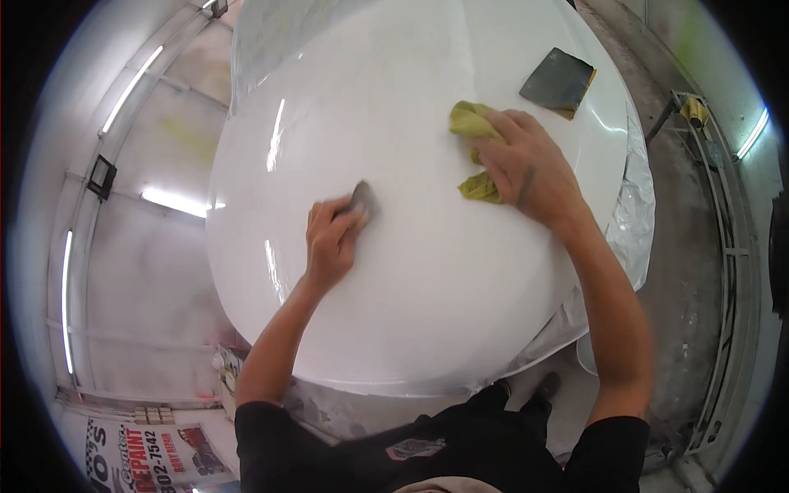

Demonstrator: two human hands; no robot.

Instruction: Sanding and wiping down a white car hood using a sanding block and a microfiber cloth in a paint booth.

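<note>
A broad, glossy white car hood point(394, 271) lies in front of me. My left hand point(331, 242) is closed around a small grey piece point(362, 200), possibly a folded abrasive pad, slightly blurred and held against the hood left of its middle. Farther right, my right hand point(530, 164) grips a crumpled yellow-green cloth point(472, 120) on the surface. Part of that cloth hides under the fingers, and a lower fold sticks out below them. Beyond the right hand rests a dark grey square sheet point(557, 80) with a yellowish layer showing at its edge.
Clear plastic sheeting point(631, 201) hangs along the hood's right side, and more plastic point(275, 33) covers the far left. A metal rack point(730, 271) stands along the right wall, with a yellow cloth point(694, 111) at its top. A printed banner point(164, 456) shows at lower left.
</note>
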